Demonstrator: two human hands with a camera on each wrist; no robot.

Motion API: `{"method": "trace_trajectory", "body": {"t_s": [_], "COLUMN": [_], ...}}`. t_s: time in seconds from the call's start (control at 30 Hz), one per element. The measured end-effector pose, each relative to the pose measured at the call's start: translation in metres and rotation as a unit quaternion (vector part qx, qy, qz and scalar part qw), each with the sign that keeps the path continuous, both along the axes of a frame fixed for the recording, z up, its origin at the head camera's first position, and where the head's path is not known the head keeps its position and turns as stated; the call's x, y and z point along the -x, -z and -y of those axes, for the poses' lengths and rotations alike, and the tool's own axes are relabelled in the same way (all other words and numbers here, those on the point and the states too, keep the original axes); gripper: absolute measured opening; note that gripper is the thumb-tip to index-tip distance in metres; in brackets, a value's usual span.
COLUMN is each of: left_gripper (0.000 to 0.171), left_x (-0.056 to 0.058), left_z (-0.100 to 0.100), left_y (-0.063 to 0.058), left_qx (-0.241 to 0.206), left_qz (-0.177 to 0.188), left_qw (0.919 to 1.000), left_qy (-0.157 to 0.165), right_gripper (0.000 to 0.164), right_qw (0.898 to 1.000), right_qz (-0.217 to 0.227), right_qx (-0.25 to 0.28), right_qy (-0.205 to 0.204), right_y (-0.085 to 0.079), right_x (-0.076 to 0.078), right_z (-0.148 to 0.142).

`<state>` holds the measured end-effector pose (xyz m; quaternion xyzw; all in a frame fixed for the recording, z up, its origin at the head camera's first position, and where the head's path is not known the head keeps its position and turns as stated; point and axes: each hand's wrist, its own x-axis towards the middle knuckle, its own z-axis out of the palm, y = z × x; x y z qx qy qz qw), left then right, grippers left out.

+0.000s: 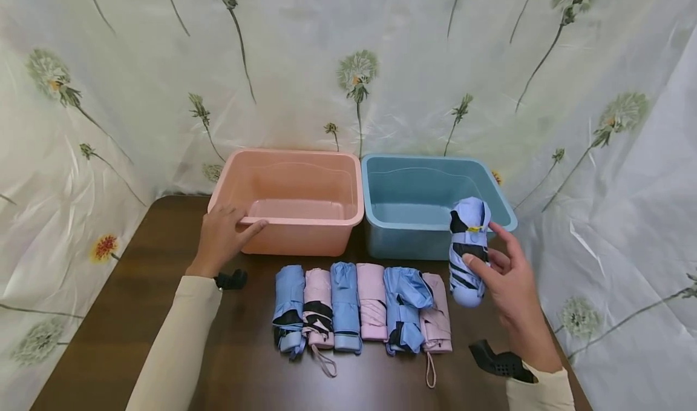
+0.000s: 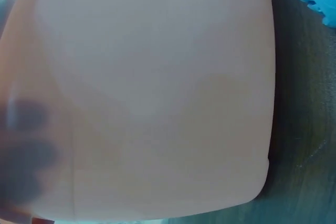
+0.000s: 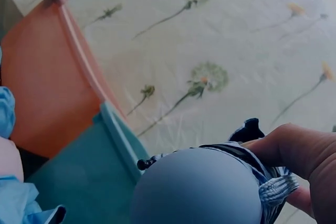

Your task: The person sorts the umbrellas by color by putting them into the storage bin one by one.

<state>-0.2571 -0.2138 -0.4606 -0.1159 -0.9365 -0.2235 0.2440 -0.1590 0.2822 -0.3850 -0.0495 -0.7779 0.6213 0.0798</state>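
My right hand [image 1: 509, 278] grips a folded blue umbrella [image 1: 467, 256] with black parts, thumb on its front. The umbrella stands nearly upright before the front right of the blue basin [image 1: 408, 241]; its rounded end [image 3: 197, 192] fills the lower right wrist view. At the front left corner of the pink basin [image 1: 296, 238], my left hand [image 1: 220, 238] holds the rim. Dark finger shapes show faintly at the left of that basin's wall [image 2: 157, 103] in the left wrist view. Several folded umbrellas, blue and pink by turns, lie in a row, among them a loosely wrapped blue one [image 1: 404, 308].
Both basins stand side by side at the back of the dark wooden table [image 1: 245, 362]. Behind and beside them hangs a pale curtain [image 1: 294, 66] printed with dandelions. Wrist straps [image 1: 321, 362] hang off two pink umbrellas toward the front.
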Motion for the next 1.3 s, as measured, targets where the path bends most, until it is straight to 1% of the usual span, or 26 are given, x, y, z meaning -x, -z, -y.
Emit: {"method": "trace_trajectory", "body": {"t_s": [0.07, 0.13, 0.23, 0.3, 0.4, 0.5, 0.63, 0.7, 0.8, 0.9, 1.03, 1.13, 1.3], "left_gripper": [0.046, 0.047, 0.049, 0.05, 0.05, 0.05, 0.05, 0.05, 0.051, 0.051, 0.051, 0.052, 0.051], "left_x": [-0.003, -0.003, 0.001, 0.003, 0.01, 0.011, 0.01, 0.011, 0.009, 0.013, 0.016, 0.015, 0.009], "left_z": [0.003, 0.005, 0.004, 0.003, 0.001, 0.002, 0.005, 0.005, 0.005, 0.005, 0.006, 0.006, 0.002], "left_y": [0.0, -0.002, -0.004, -0.003, -0.005, -0.005, -0.008, -0.009, -0.009, -0.012, -0.015, -0.015, -0.011], "left_qx": [0.004, 0.006, 0.004, 0.001, -0.002, -0.004, -0.008, -0.006, -0.005, -0.004, -0.003, -0.004, -0.005], "left_qz": [0.004, 0.009, 0.016, 0.026, 0.037, 0.053, 0.056, 0.054, 0.063, 0.063, 0.055, 0.054, 0.07], "left_qw": [1.0, 0.9999, 0.9999, 0.9997, 0.9993, 0.9986, 0.9984, 0.9985, 0.998, 0.998, 0.9985, 0.9985, 0.9975], "left_qy": [-0.001, -0.002, 0.0, 0.004, 0.01, 0.003, -0.005, 0.0, 0.009, 0.008, 0.004, 0.008, 0.014], "right_gripper": [0.073, 0.073, 0.073, 0.073, 0.074, 0.074, 0.075, 0.076, 0.076, 0.076, 0.076, 0.075, 0.074], "right_qw": [1.0, 0.999, 0.997, 0.996, 0.996, 0.996, 0.995, 0.995, 0.996, 0.995, 0.992, 0.99, 0.99], "right_qz": [-0.01, -0.018, -0.023, -0.018, -0.014, -0.004, -0.003, 0.002, 0.018, 0.022, 0.014, 0.014, 0.026], "right_qx": [0.019, 0.041, 0.071, 0.083, 0.092, 0.092, 0.097, 0.094, 0.086, 0.092, 0.119, 0.134, 0.133], "right_qy": [-0.008, -0.011, -0.009, -0.005, 0.001, -0.005, -0.023, -0.026, -0.029, -0.034, -0.036, -0.036, -0.033], "right_y": [-0.007, -0.014, -0.021, -0.026, -0.036, -0.044, -0.053, -0.056, -0.058, -0.062, -0.067, -0.07, -0.07], "right_x": [0.003, 0.008, 0.017, 0.021, 0.029, 0.035, 0.043, 0.046, 0.051, 0.066, 0.084, 0.094, 0.104], "right_z": [0.004, 0.006, 0.008, 0.008, 0.008, 0.012, 0.02, 0.023, 0.027, 0.033, 0.042, 0.046, 0.051]}}
